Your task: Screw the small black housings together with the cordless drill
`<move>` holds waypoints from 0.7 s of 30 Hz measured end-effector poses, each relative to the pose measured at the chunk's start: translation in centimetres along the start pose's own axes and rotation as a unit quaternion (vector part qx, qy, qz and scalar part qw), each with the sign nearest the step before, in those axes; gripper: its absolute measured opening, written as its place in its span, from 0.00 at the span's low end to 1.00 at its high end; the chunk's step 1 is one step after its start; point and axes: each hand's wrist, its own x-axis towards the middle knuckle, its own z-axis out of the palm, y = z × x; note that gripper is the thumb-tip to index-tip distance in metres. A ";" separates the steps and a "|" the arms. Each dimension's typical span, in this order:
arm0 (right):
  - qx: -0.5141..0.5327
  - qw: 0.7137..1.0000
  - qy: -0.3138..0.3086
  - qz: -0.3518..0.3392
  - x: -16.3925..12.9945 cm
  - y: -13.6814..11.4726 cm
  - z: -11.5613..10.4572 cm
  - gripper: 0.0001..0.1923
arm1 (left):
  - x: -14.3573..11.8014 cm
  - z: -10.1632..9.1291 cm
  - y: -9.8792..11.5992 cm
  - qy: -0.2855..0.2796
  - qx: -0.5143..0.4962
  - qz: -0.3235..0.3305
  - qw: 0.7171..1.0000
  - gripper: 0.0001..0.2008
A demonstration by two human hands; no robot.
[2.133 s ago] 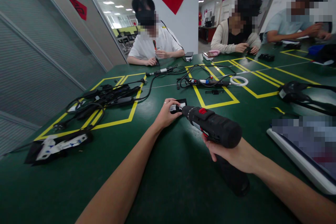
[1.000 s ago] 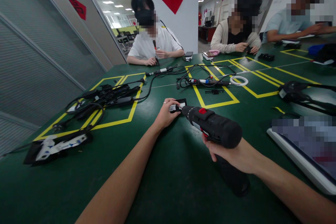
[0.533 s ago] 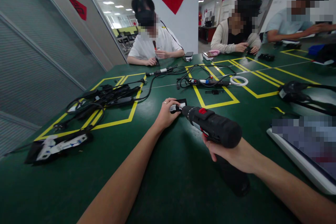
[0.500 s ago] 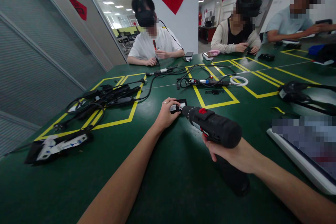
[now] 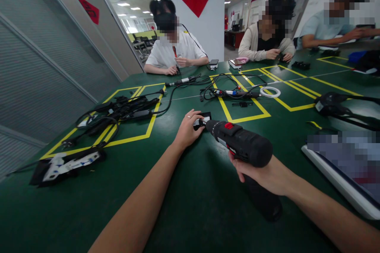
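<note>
My right hand (image 5: 259, 172) is wrapped round the handle of a black and red cordless drill (image 5: 242, 142), which points away to the left. The drill's tip is at a small black part with a whitish face (image 5: 207, 117), lying on the green table (image 5: 190, 221). My left hand (image 5: 188, 128) grips that part from its left side, fingers curled over it, a ring on one finger. The fingers and the drill's chuck hide much of the part, so whether the bit touches it I cannot tell.
Tangled black cables (image 5: 127, 108) lie at the left, with a black and white piece (image 5: 68, 166) nearer me. A corded electric screwdriver (image 5: 234, 93) and white ring (image 5: 270, 92) lie ahead. A tablet-like device (image 5: 335, 182) is at the right. Several people sit across the table.
Almost nothing differs. The fingers of my left hand have shifted very slightly on the black part; the drill stays in the same place.
</note>
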 end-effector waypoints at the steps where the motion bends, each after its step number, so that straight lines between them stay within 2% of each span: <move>1: -0.001 1.000 0.000 0.002 0.0 -0.1 0.0 0.13 | 0.0 0.0 0.0 0.001 0.002 0.000 1.000 0.16; 21: -0.001 1.000 -0.008 -0.004 0.0 0.0 0.1 0.08 | -0.1 -0.1 0.4 0.004 -0.011 0.007 1.000 0.18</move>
